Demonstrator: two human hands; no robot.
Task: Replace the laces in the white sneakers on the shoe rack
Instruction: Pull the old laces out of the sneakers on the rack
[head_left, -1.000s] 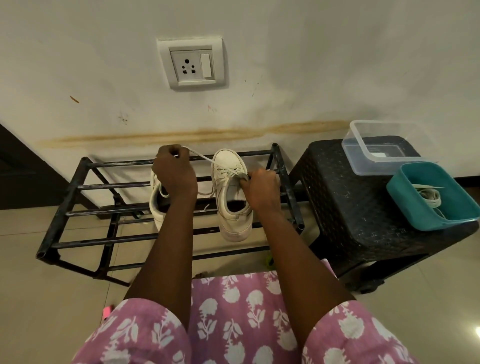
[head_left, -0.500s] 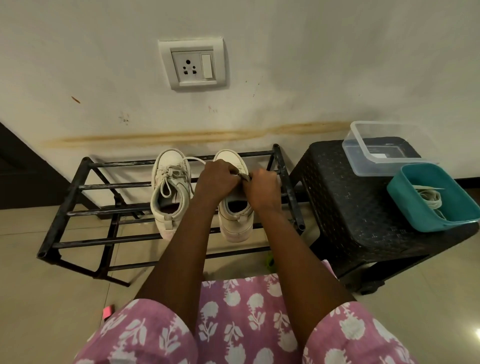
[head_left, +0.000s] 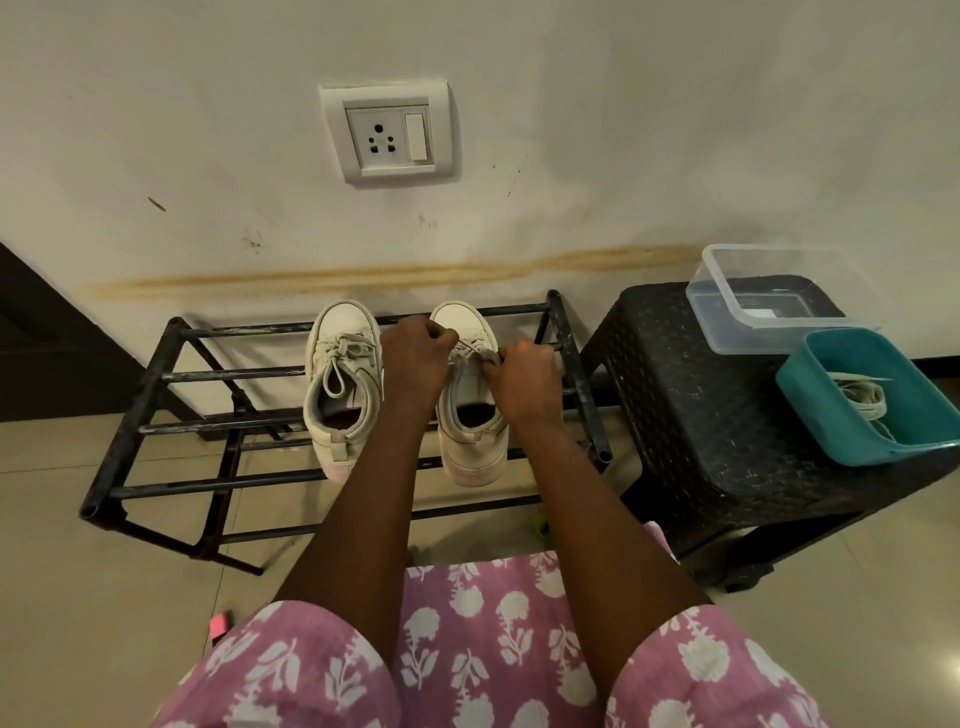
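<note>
Two white sneakers stand side by side on the black metal shoe rack (head_left: 156, 374), toes toward the wall. The left sneaker (head_left: 340, 379) has its lace tied in a bow with a loop hanging into the opening. Over the right sneaker (head_left: 470, 415) both hands work at the lace (head_left: 475, 351) near the top eyelets. My left hand (head_left: 415, 358) is curled and pinches one lace end. My right hand (head_left: 527, 376) is curled and pinches the other end. The hands hide most of the lacing.
A black woven stool (head_left: 691, 415) stands right of the rack. On it sit a clear plastic box (head_left: 727, 312) and a teal tub (head_left: 810, 410) with loose laces (head_left: 860, 397) inside. A wall socket (head_left: 389, 132) is above. Pink floral clothing fills the bottom.
My left hand came from over the left sneaker across to the right sneaker, bringing the lace in. Both hands now hold the lace close together over the right sneaker's tongue.
</note>
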